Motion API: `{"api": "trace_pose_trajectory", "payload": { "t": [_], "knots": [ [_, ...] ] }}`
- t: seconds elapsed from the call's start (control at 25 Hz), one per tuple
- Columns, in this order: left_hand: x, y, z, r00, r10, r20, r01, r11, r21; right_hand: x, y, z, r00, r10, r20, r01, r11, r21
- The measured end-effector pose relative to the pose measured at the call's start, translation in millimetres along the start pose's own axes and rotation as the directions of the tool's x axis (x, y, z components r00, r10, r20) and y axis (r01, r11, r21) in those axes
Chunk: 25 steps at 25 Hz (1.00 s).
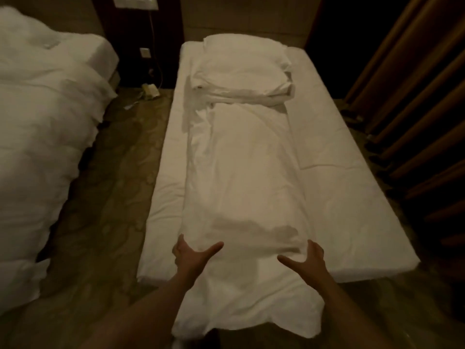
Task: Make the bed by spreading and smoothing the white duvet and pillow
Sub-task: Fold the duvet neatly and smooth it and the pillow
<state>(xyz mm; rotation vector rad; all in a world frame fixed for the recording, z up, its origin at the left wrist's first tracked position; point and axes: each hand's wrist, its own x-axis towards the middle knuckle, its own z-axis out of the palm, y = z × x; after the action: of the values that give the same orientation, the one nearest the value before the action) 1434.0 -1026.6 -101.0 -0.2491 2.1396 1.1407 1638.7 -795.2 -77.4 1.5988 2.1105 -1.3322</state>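
Gripping the folded duvet at the bed's foot, left hand and right hand clamping its sides, pillow lying at the head. Next, probably: unfolding outward over both edges.

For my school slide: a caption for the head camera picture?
Two hands, left and right, grip a narrow folded white duvet below the pillow.

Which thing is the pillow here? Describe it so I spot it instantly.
Look at the narrow bed in the middle, then its far end by the headboard. The pillow lies there, plump and rectangular, unlike the long folded duvet running toward the hands.
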Motion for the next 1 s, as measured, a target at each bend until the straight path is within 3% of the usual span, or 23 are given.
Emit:
{"api": "trace_pose_trajectory", "payload": {
  "t": [0.12,0.4,0.72,1.0],
  "knots": [
    [16,-25,-2,0.999,-0.046,0.005,0.046,0.999,0.007,10,35,0,0.994,0.100,-0.041,-0.097,0.993,0.061],
    [72,-74,36,0.996,-0.084,-0.039,0.087,0.995,0.054,97,111,2,0.993,0.115,-0.013,-0.112,0.985,0.129],
    [108,-106,78,0.982,-0.117,-0.145,0.133,0.986,0.101,168,145,26,0.997,0.011,0.070,-0.021,0.988,0.150],
    [116,-115,83,0.982,-0.087,-0.169,0.107,0.988,0.115,169,160,26,0.992,0.085,0.090,-0.108,0.950,0.292]
  ]
}}
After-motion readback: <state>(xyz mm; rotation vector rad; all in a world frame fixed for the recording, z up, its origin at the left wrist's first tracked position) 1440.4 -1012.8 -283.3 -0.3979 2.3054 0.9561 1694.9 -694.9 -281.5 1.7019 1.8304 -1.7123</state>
